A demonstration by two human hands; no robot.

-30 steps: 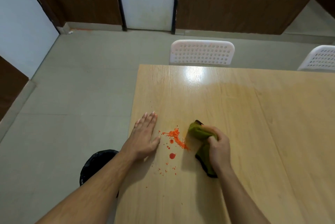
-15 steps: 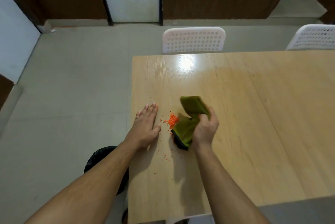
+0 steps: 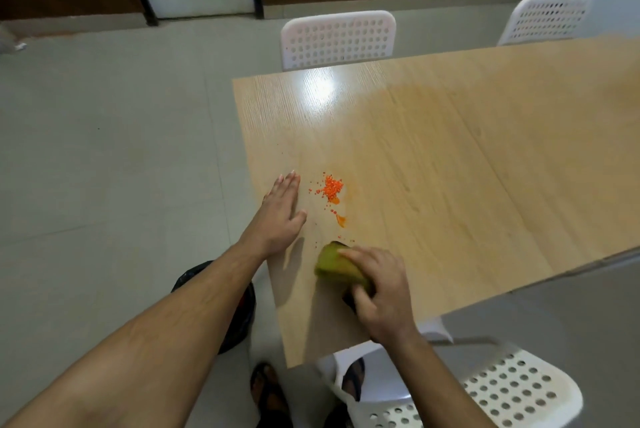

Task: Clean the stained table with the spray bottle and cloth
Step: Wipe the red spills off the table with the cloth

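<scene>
Right hand (image 3: pixel 379 289) grips bunched green cloth (image 3: pixel 337 266) on table (image 3: pixel 450 168).
Left hand (image 3: pixel 282 211) flat, fingers together; orange grainy stain (image 3: pixel 330 189); smooth light woodgrain top.

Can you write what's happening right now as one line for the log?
step: wiping | right hand: grips green cloth | left hand: flat on table | orange stain: not wiped
</scene>
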